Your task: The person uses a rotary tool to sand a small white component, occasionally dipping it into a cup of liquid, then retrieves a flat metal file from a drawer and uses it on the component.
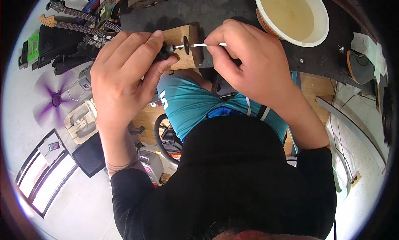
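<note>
My left hand [124, 69] is closed around the black body of a rotary tool [167, 50], which is mostly hidden by the fingers. From the tool's nose a thin shaft carries a small dark disc [185, 45], seen nearly edge-on. A thin silvery rod [198, 45] is pinched between thumb and forefinger of my right hand [251, 59]. Its left end reaches the disc; whether the two touch I cannot tell. Beneath the disc and shaft lies a light wooden block [189, 62] at the edge of the dark workbench [208, 11].
A white tub [261, 13] of cloudy yellowish liquid stands at the back right of the bench. Farther right are a curved brown piece [360, 67] and white paper [370, 46]. Guitars [77, 28] and a purple fan [56, 99] are at the left. My lap is below the bench edge.
</note>
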{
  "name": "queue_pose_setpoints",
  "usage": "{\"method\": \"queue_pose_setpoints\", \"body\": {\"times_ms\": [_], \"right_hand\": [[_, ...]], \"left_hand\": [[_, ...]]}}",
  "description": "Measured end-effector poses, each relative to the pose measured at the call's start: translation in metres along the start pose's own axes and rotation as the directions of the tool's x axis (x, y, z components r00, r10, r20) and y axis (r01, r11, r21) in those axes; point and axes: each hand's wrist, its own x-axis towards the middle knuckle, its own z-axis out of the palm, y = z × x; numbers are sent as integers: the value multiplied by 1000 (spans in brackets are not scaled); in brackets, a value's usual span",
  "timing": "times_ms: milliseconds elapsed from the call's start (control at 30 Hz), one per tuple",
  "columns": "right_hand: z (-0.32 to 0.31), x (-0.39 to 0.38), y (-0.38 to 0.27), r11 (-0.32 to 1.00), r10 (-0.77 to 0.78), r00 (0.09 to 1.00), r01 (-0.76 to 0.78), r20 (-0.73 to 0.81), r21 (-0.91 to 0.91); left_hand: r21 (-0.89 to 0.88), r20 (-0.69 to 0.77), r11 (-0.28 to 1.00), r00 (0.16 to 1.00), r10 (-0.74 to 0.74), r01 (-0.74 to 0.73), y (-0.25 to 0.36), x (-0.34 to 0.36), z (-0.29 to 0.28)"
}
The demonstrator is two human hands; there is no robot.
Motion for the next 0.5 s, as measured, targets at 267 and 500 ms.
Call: {"method": "queue_pose_setpoints", "body": {"times_ms": [267, 500], "right_hand": [[-1, 0, 1, 1000, -12, 1000, 12, 3, 5], [-5, 0, 0, 998, -18, 998, 22, 60, -63]], "left_hand": [[-16, -1, 1000, 1000, -9, 9, -2, 0, 1], [-112, 19, 991, 997, -76, 78, -8, -5, 0]]}}
